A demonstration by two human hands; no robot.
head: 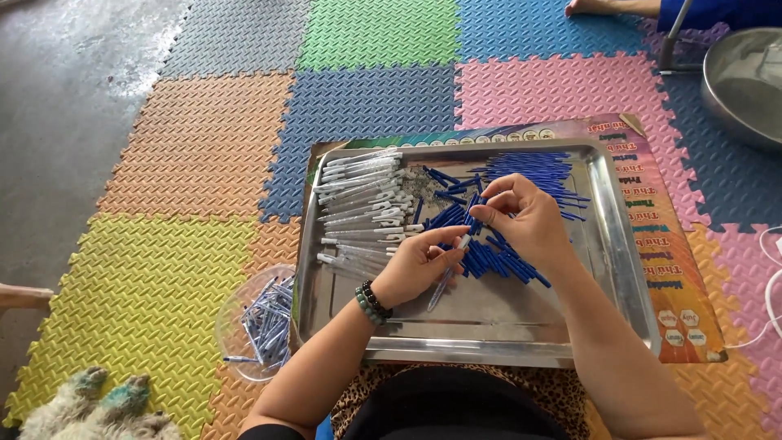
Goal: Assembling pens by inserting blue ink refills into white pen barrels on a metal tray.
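A steel tray [505, 326] lies in front of me on a printed board. Clear pen barrels with white ends [362, 204] are stacked along its left side. Blue pen parts [489, 257] are piled in the middle, with thin blue refills [533, 171] at the far right. My left hand [415, 265], with a bead bracelet on the wrist, holds a clear pen barrel [444, 281] that slants down toward me. My right hand [521, 220] pinches a small blue piece at its fingertips, just above the barrel's upper end.
A clear plastic bowl [236, 322] with several assembled pens sits left of the tray. Coloured foam mats [366, 98] cover the floor. A metal basin [745, 81] stands at the far right beside another person's foot [599, 8]. A furry animal [98, 407] lies at the lower left.
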